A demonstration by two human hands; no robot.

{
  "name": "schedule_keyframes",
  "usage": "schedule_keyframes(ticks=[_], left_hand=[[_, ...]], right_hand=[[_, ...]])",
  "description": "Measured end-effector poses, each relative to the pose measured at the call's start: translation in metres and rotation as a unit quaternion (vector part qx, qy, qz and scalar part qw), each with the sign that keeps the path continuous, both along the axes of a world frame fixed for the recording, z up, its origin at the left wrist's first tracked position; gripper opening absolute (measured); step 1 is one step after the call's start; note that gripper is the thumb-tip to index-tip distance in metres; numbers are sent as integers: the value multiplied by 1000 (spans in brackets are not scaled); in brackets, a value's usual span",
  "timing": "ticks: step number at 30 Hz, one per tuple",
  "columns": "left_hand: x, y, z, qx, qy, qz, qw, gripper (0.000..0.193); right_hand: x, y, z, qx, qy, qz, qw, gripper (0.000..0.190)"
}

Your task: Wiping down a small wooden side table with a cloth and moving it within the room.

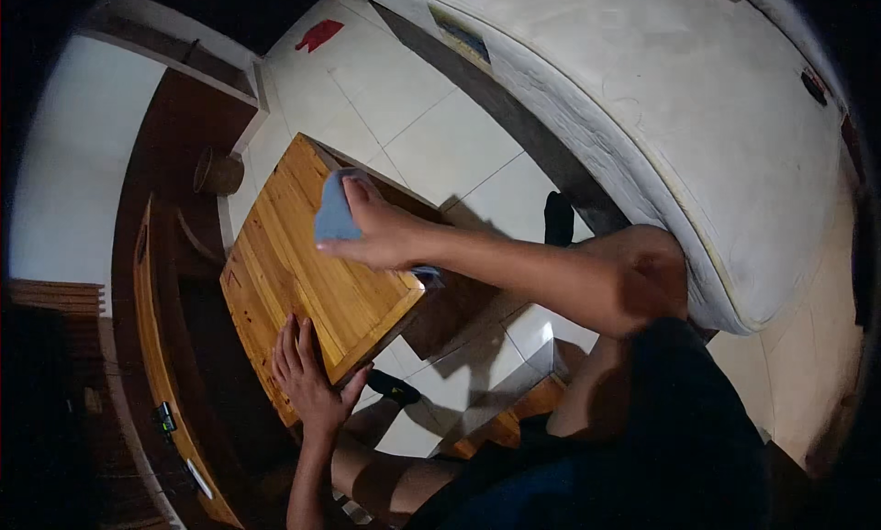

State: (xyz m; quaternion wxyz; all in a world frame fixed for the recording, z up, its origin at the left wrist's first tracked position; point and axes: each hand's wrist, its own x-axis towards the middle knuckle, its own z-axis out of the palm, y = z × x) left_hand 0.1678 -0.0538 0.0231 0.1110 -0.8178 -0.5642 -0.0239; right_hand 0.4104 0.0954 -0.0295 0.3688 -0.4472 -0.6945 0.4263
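A wooden table [296, 275] with a glossy plank top stands before me. My right hand [385, 230] reaches across it, gripping a blue-grey cloth [336, 210] over the far part of the top. Part of the cloth is hidden by my fingers. At the near left edge, my left hand [303, 378] rests palm down on the tabletop, holding nothing, its fingers somewhat apart and its thumb by the corner. Under the right wrist, a small shiny item [427, 274] shows at the table's right corner; I cannot tell what it is.
On the right lies a large pale mattress [661, 103]. To the left runs a wooden furniture edge [155, 337] with a small black device [166, 417] on it. A brown bin [219, 171] and a red item [319, 35] are on the tiled floor [440, 144]. My dark-covered foot [394, 387] is beside the table.
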Motion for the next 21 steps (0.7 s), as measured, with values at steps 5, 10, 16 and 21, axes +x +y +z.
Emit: schedule_keyframes(ticks=[5,10,16,21], left_hand=[[-3,2,-1,-3,8,-6,1000,101],[-2,1,-1,-4,1,4,1000,100],[0,0,0,11,6,11,1000,100],[0,-3,1,19,25,24,999,100]], right_hand=[[-40,110,4,17,-127,-50,990,98],[-49,163,9,-1,-62,-66,996,84],[-49,155,11,-33,-107,-48,993,83],[-36,92,5,-25,-59,-65,996,81]])
